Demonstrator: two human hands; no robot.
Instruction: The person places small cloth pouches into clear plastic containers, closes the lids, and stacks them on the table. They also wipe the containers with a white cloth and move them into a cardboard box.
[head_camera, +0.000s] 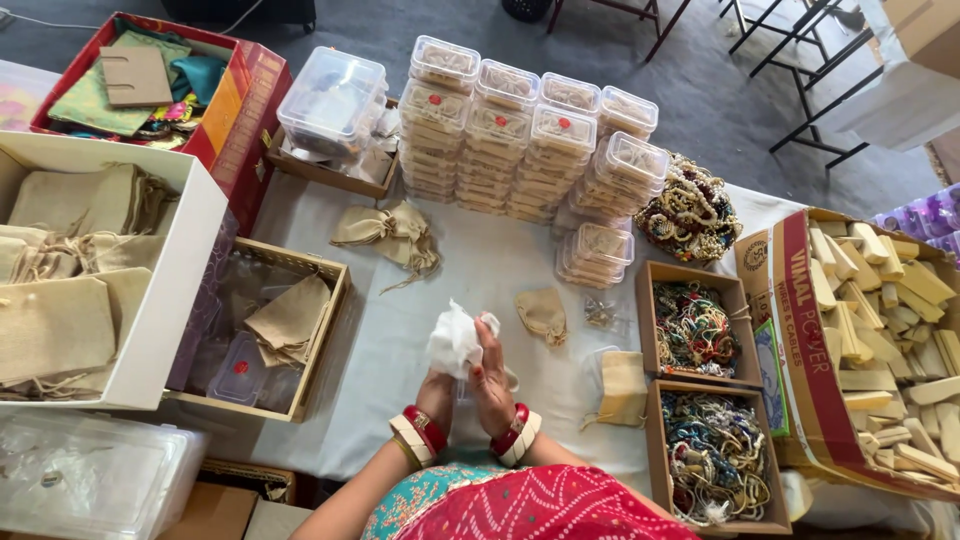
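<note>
Head view | left hand (436, 392) and right hand (492, 378) — both clasp crumpled white tissue (455, 338) | jute pouch (543, 313) waits unfilled — many packed plastic boxes (530, 150) stacked behind

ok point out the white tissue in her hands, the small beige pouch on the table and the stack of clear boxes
white tissue (452, 338), head view, crumpled middle
small beige pouch (543, 312), head view, centre of cloth
stack of clear boxes (530, 135), head view, a lid

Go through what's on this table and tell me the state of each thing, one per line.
white tissue: crumpled, held in both hands
left hand: gripping the tissue
right hand: pressed against the tissue
clear lidded boxes: closed, stacked
bead boxes: open, full
small cloth pouch: lying slack, apart from hands
</note>
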